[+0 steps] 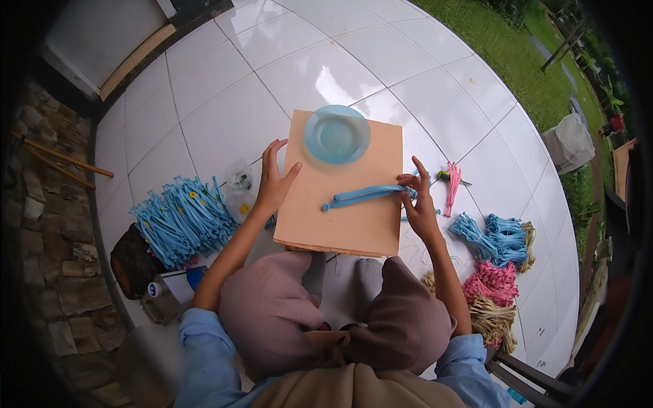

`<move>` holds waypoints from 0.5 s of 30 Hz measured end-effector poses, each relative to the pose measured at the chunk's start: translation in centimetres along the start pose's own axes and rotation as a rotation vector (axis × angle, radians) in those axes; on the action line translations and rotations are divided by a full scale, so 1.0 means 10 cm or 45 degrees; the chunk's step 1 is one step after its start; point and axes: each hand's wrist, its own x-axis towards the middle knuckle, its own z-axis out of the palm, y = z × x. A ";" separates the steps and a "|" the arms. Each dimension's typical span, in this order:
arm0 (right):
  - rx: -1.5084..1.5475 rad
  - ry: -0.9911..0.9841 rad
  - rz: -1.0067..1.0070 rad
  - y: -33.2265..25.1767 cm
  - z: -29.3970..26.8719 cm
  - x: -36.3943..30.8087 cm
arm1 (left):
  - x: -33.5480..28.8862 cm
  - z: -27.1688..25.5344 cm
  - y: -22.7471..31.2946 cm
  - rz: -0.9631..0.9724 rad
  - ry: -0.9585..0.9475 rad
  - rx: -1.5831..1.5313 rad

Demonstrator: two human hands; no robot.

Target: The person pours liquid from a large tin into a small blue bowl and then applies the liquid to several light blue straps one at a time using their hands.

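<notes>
Board of tan, rectangular cardboard (347, 231) lies ahead of the person's mauve-clothed knees (265, 299). On it, toward the far edge, stands a round, translucent light-blue plastic bowl (337, 136). A slim bundle of light-blue fabric cords (367, 196) lies crosswise nearer the person, its right end in the narrow grip of the right hand (420, 204), between thumb and fingers. The left hand (275, 187) is at the board's left edge, grip wide, thumb over the board; contact cannot be confirmed. A pile of blue cords with yellow spots (183, 217) lies left on the white tiled floor (231, 95).
</notes>
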 end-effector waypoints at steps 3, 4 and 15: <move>-0.131 0.274 -0.026 0.03 0.21 0.02 | -0.07 0.12 -0.06 -0.356 -0.173 -0.682; -0.117 0.278 -0.004 0.08 0.23 0.01 | -0.08 0.16 -0.04 -0.370 -0.191 -0.669; -0.227 0.299 -0.102 0.06 0.27 0.06 | -0.32 0.10 0.03 -0.273 0.068 -0.127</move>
